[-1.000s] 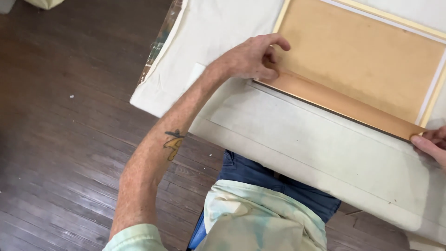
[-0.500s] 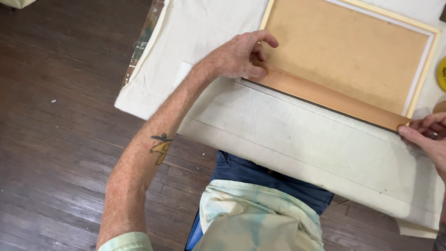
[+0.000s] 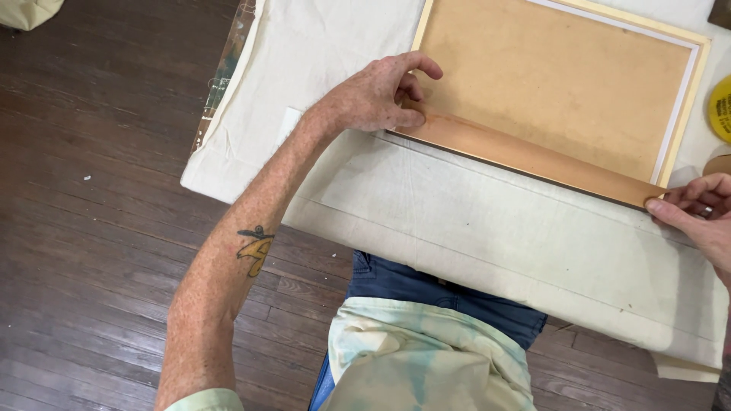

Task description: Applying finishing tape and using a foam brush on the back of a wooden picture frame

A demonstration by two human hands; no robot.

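Wooden picture frame [image 3: 533, 156] face down on cloth, brown backing board up, near edge gripped both ends.

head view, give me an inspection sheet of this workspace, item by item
surface: table draped in an off-white cloth, lightly creased, hanging over the near edge
job's things: picture frame lying face down, pale wood rim, brown backing board; a brown strip runs along its near edge
clutter: yellow round object cut off at the right edge; kind cannot be told
hands: left hand presses the strip's left end, fingers curled; right hand pinches its right end, a ring on one finger
cables: nothing seen
surroundings: dark wooden floor with small pale specks; pale bundle at the top left corner
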